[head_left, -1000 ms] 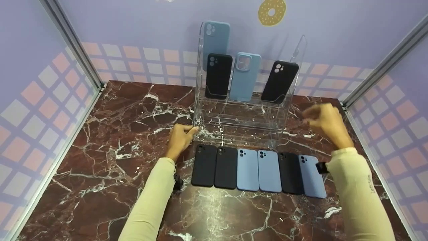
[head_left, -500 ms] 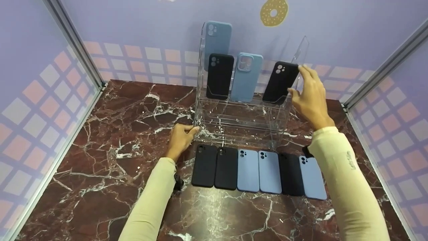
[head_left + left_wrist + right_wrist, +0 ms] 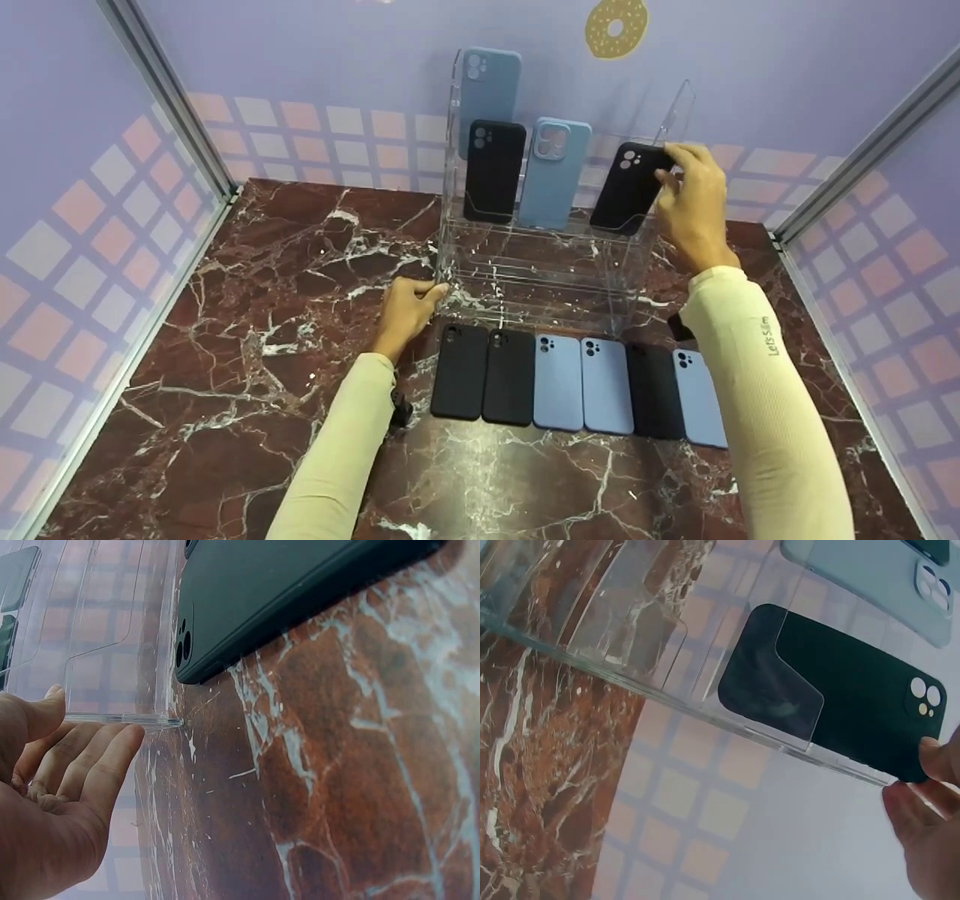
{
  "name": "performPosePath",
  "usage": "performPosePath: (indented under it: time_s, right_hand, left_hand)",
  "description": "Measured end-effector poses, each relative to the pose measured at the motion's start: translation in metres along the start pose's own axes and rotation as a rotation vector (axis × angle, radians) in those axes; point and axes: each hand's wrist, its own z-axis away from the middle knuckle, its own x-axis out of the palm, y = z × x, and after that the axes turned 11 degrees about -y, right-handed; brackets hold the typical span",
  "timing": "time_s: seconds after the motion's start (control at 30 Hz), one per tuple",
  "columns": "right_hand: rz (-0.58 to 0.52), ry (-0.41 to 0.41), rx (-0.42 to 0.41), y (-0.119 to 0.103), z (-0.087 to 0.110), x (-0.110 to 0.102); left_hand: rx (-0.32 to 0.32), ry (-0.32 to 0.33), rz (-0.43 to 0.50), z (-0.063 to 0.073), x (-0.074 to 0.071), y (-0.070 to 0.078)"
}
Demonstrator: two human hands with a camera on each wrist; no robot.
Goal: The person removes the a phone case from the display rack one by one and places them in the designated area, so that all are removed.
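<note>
A clear acrylic display stand (image 3: 540,289) rises in tiers at the back of the table. My right hand (image 3: 694,202) pinches the upper right corner of a black phone case (image 3: 628,191), which leans in the stand's right-hand slot. In the right wrist view, that case's lower end (image 3: 769,682) sits behind a clear front lip. My left hand (image 3: 407,311) pinches the stand's lower left edge; the left wrist view has the thumb (image 3: 46,714) and fingers on opposite sides of the panel. A black case (image 3: 495,172) and a light blue case (image 3: 556,172) share the same tier.
Another light blue case (image 3: 489,94) stands on the tier behind. Several black and blue cases lie side by side before the stand, among them a black case (image 3: 459,375) and a blue case (image 3: 606,386). Patterned panels (image 3: 337,90) enclose the marble-look table (image 3: 285,420).
My right hand has moved up and left from beside the stand to the right-hand black case and taken its upper corner. That case's top has dipped slightly. My left hand stays put.
</note>
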Motion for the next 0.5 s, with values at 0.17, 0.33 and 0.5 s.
performPosePath:
  time_s: [0.17, 0.33, 0.5]
  right_hand:
    - [-0.115, 0.135, 0.012, 0.0035, -0.0011, 0.0012]
    - [-0.112, 0.208, 0.017, 0.0056, -0.0001, 0.0004]
    - [-0.112, 0.239, -0.015, 0.0047, 0.0019, -0.0008]
  left_hand:
    - [-0.006, 0.003, 0.001, 0.0001, 0.0007, -0.0005]
    - [0.011, 0.012, 0.009, -0.0002, 0.0015, -0.0011]
    - [0.015, 0.014, 0.006, 0.0006, 0.0011, -0.0006]
